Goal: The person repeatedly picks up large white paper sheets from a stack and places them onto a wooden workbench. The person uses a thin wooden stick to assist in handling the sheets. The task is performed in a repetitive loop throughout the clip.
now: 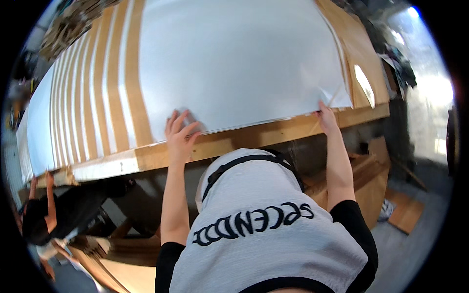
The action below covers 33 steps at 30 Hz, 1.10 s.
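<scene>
A wide silvery-white sheet (pixel 239 58) lies over a long wooden table, its near edge along the table's front. My left hand (pixel 180 134) rests at that near edge, fingers spread and open on the sheet beside a brown stripe. Farther right, my right hand (pixel 326 118) is closed on the sheet's near edge by its right corner, where the surface creases a little. Brown and silvery stripes (pixel 100 83) run away from me to the left of the plain sheet. Brown paper-like material (pixel 364 53) shows beyond its right side.
The table's wooden front edge (pixel 264 134) runs just before my body. At the far left a co-worker (pixel 41 210) in dark clothes has hands at the table edge. Stacked brown boards (pixel 117 249) stand below left, and more brown panels (pixel 364 180) lean below right.
</scene>
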Each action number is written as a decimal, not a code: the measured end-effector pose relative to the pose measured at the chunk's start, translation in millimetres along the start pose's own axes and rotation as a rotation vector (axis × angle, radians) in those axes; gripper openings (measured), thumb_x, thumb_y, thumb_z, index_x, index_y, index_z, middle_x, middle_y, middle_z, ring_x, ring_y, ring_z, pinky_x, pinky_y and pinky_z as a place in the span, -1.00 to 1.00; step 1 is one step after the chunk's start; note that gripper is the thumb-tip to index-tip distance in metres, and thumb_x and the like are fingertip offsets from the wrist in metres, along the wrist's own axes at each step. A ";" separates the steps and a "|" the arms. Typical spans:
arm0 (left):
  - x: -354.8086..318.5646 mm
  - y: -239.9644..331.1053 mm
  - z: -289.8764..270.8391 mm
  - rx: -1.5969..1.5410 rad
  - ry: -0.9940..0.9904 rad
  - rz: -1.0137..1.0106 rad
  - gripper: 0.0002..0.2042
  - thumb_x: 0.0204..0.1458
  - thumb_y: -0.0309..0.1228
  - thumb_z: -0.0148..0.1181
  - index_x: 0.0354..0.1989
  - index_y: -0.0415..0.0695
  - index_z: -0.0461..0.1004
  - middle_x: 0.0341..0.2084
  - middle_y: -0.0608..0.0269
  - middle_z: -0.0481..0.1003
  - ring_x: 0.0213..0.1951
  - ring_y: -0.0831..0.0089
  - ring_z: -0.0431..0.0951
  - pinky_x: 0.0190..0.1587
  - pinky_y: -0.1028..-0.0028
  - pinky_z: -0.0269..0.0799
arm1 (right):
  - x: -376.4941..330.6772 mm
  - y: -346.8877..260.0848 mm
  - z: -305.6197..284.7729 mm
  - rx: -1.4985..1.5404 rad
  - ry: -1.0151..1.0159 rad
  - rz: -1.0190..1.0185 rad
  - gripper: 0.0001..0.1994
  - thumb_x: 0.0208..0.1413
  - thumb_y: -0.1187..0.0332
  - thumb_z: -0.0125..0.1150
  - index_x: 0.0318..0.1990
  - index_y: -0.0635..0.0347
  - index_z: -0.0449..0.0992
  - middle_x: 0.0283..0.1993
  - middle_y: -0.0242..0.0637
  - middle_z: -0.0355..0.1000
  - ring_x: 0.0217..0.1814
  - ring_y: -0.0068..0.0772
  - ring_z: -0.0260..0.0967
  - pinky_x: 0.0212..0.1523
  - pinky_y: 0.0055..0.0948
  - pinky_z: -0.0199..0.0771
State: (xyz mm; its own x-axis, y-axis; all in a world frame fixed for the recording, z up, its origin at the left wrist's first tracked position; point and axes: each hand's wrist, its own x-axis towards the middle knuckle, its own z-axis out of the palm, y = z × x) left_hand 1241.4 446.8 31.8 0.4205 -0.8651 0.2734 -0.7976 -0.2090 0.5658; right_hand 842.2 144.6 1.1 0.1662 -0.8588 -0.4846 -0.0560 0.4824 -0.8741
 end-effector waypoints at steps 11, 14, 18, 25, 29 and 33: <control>0.7 5.4 10.4 -0.009 0.016 -0.002 -0.75 -0.40 -0.46 0.32 -0.42 0.06 0.56 -0.02 0.35 0.32 0.12 0.21 0.13 0.16 0.19 -0.03 | -9.2 -2.1 4.0 -0.044 0.009 -0.047 -0.59 0.05 0.12 0.04 -0.11 0.31 0.34 -0.17 -0.32 0.35 -0.17 -0.54 0.29 -0.18 -0.56 0.33; 1.8 7.4 11.5 -0.024 0.005 -0.009 -0.74 -0.40 -0.49 0.32 -0.42 0.06 0.57 -0.01 0.36 0.31 0.13 0.21 0.12 0.14 0.24 0.02 | -10.5 -1.1 3.3 -0.059 -0.003 -0.045 -0.56 0.06 0.11 0.02 -0.12 0.39 0.34 -0.16 -0.27 0.36 -0.15 -0.50 0.31 -0.15 -0.54 0.33; 1.7 5.9 13.9 0.003 -0.027 -0.003 -0.73 -0.37 -0.52 0.31 -0.40 0.06 0.57 0.01 0.36 0.29 0.14 0.21 0.09 0.13 0.32 0.09 | -13.7 -4.8 5.5 -0.139 0.025 -0.029 -0.52 0.05 0.03 0.00 -0.12 0.34 0.34 -0.20 -0.33 0.37 -0.18 -0.56 0.28 -0.15 -0.58 0.26; 5.8 9.3 18.8 0.011 -0.066 -0.035 -0.72 -0.42 -0.54 0.32 -0.44 0.08 0.57 0.01 0.38 0.28 0.14 0.20 0.09 0.11 0.30 0.10 | -4.8 4.2 -9.5 0.069 -0.034 0.022 -0.53 0.05 0.02 0.00 -0.17 0.35 0.34 -0.23 -0.24 0.38 -0.22 -0.49 0.33 -0.20 -0.56 0.33; 7.5 13.0 15.9 0.057 -0.101 -0.064 -0.72 -0.42 -0.54 0.33 -0.44 0.08 0.57 0.01 0.35 0.28 0.14 0.20 0.09 0.12 0.30 0.09 | -13.5 -3.7 -21.2 0.355 -0.042 0.055 -0.60 0.07 0.05 -0.04 -0.29 0.31 0.34 -0.33 -0.22 0.41 -0.30 -0.46 0.39 -0.36 -0.54 0.40; 12.8 19.0 13.4 0.076 -0.146 -0.138 -0.74 -0.41 -0.54 0.33 -0.45 0.06 0.58 0.00 0.34 0.27 0.14 0.20 0.08 0.13 0.30 0.08 | -14.0 -12.7 -32.0 -0.004 0.056 0.130 -0.64 0.10 0.10 -0.09 -0.36 0.30 0.32 -0.44 -0.20 0.43 -0.45 -0.46 0.41 -0.58 -0.55 0.37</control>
State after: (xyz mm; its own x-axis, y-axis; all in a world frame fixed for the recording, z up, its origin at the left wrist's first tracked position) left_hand 1225.8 425.6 35.6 0.4654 -0.8816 0.0789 -0.7694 -0.3588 0.5285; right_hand 809.0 145.1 17.9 0.1021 -0.7973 -0.5949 -0.0778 0.5898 -0.8038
